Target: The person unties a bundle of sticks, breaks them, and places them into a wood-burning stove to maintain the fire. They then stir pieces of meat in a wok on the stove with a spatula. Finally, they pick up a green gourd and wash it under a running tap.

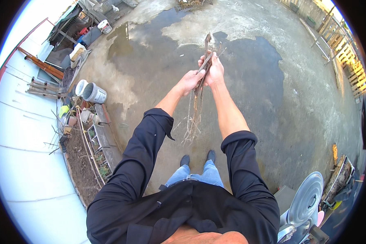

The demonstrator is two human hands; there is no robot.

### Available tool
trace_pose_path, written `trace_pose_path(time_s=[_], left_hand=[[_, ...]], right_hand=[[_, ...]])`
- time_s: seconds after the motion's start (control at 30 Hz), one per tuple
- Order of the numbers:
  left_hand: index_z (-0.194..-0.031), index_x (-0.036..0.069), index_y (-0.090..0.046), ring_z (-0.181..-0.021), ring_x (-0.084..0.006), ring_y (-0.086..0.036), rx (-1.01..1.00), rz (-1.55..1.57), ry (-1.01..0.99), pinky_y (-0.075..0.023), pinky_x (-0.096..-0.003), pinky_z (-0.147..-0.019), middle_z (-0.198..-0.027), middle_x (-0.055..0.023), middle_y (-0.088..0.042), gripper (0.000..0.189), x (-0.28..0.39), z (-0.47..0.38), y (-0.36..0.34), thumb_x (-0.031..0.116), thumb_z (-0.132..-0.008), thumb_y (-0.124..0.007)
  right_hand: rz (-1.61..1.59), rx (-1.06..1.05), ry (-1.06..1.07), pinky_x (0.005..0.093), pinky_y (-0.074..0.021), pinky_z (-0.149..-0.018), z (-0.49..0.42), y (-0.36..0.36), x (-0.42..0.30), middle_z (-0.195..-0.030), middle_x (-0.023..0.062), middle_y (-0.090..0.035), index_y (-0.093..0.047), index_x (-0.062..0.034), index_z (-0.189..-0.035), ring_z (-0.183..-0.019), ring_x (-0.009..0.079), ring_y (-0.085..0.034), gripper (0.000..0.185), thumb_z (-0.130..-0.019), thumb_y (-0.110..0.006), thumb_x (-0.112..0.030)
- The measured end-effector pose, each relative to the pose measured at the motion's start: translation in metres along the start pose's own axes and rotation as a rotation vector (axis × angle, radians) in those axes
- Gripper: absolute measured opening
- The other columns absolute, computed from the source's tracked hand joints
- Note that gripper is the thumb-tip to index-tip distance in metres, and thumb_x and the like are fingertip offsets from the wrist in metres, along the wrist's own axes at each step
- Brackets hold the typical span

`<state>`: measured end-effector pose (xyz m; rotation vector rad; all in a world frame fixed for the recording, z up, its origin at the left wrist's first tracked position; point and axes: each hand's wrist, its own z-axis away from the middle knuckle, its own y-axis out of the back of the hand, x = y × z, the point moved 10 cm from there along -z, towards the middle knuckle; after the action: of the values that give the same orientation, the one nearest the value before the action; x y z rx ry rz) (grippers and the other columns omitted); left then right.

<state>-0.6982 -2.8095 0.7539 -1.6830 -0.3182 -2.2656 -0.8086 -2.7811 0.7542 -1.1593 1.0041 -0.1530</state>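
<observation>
Both of my arms reach forward over the concrete floor, holding a bundle of dry sticks (196,102) between them. My left hand (192,80) grips the bundle at its middle, thumb on top. Just beyond it and to the right, my right hand (215,69) wraps the upper part of the same bundle. A thicker broken stick end (207,38) juts out past the hands. Thin pale twigs or roots (190,131) hang from the near end toward my feet. My palms and some fingers hide the middle of the bundle.
Wet patches darken the concrete floor (250,79). At left stand plastic buckets (95,93) beside a soil bed (80,158) along a white wall (27,170). Wooden pallets (350,64) line the right side. A round metal lid (305,198) is at lower right. A twig pile (192,3) lies far ahead.
</observation>
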Motion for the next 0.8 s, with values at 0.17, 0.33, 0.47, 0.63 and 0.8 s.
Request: trace_pose_path(time_s=[0.17, 0.33, 0.47, 0.63, 0.8], left_hand=[[-0.103, 0.004, -0.063, -0.068, -0.0140, -0.063, 0.043, -0.096, -0.156, -0.0503, -0.0321, -0.062, -0.080, -0.0034, -0.066, 0.042, 0.022, 0.009, -0.010, 0.045, -0.111, -0.056], [-0.099, 0.005, -0.066, -0.068, -0.0112, -0.062, 0.156, -0.302, -0.132, -0.0489, -0.0296, -0.061, -0.079, -0.0001, -0.064, 0.030, 0.019, 0.015, -0.004, 0.034, -0.102, -0.069], [-0.096, 0.006, -0.067, -0.066, -0.0094, -0.057, 0.215, -0.136, -0.169, -0.0460, -0.0280, -0.059, -0.080, 0.0011, -0.063, 0.017, 0.017, 0.014, -0.003, 0.022, -0.099, -0.070], [-0.107, 0.004, -0.068, -0.067, -0.0080, -0.055, 0.203, -0.040, -0.186, -0.0438, -0.0258, -0.061, -0.083, 0.0012, -0.065, 0.015, 0.017, 0.006, 0.003, 0.011, -0.095, -0.068], [-0.124, 0.003, -0.066, -0.070, -0.0072, -0.053, 0.262, 0.125, -0.185, -0.0437, -0.0243, -0.064, -0.088, -0.0004, -0.068, 0.027, 0.016, 0.000, 0.018, 0.009, -0.098, -0.067]], right_hand=[[0.133, -0.093, -0.026, 0.0391, -0.0613, -0.088, 0.011, -0.023, -0.009, -0.107, 0.0164, -0.075, -0.058, -0.0037, -0.139, -0.091, 0.0276, -0.074, 0.042, -0.117, -0.039, -0.035], [0.434, -0.220, -0.159, 0.0358, -0.0589, -0.088, 0.022, -0.036, -0.010, -0.112, 0.0167, -0.075, -0.061, -0.0030, -0.139, -0.094, 0.0257, -0.074, 0.051, -0.116, -0.040, -0.043], [0.391, -0.142, -0.094, 0.0359, -0.0594, -0.085, 0.021, -0.032, -0.012, -0.117, 0.0157, -0.075, -0.059, -0.0044, -0.145, -0.101, 0.0234, -0.074, 0.051, -0.115, -0.046, -0.044], [0.359, -0.118, -0.037, 0.0358, -0.0602, -0.087, 0.009, -0.031, -0.010, -0.125, 0.0154, -0.073, -0.052, -0.0045, -0.151, -0.103, 0.0233, -0.074, 0.048, -0.116, -0.045, -0.036], [0.451, 0.044, 0.080, 0.0411, -0.0564, -0.101, -0.002, -0.004, -0.028, -0.135, 0.0163, -0.070, -0.053, -0.0001, -0.150, -0.119, 0.0271, -0.070, 0.046, -0.116, -0.044, -0.029]])
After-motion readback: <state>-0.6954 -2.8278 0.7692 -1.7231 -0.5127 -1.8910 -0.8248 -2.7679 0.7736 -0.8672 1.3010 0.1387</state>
